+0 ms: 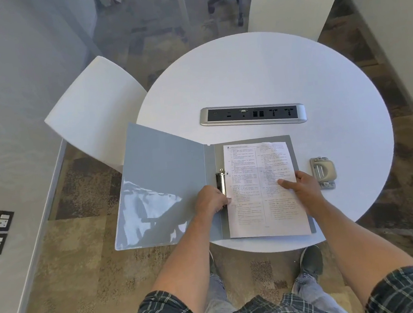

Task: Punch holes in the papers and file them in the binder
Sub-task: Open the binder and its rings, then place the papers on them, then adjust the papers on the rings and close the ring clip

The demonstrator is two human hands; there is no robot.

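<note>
While the left hand (211, 200) grips the binder (165, 184) clip mechanism (222, 183), the right hand (299, 186) pinches the papers (260, 189) lying in the binder, hole punch (322, 172) just right of it.

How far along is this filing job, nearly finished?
Nearly, it seems. The punch sits aside on the table, so punching looks done. The papers lie in the open binder; the right hand grips their edge while the left hand works at the ring clip. Left: securing the clip and closing the cover.
</note>
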